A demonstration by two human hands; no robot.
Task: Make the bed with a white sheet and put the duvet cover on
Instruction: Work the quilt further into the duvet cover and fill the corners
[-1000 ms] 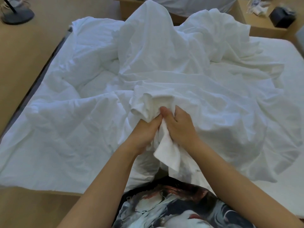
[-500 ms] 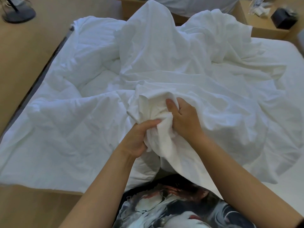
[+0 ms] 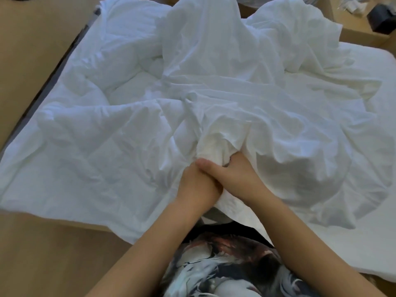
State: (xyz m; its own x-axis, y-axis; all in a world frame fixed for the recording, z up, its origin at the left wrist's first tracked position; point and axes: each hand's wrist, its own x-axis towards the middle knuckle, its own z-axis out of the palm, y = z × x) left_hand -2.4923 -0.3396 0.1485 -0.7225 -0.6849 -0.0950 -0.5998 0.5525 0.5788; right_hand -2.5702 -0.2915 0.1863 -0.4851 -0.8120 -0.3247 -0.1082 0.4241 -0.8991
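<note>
My right hand (image 3: 237, 176) has slid over my left hand (image 3: 198, 185). Its fingers clamp the crumpled duvet cover (image 3: 214, 93), the left's are hidden, and the bed (image 3: 379, 69) looks far from made.

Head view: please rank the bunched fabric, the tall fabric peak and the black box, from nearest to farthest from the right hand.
1. Bunched fabric: gripped by the right hand, just ahead of it.
2. Tall fabric peak: far ahead, near the centre.
3. Black box: farthest, on the wooden stand in the far right corner.
</note>
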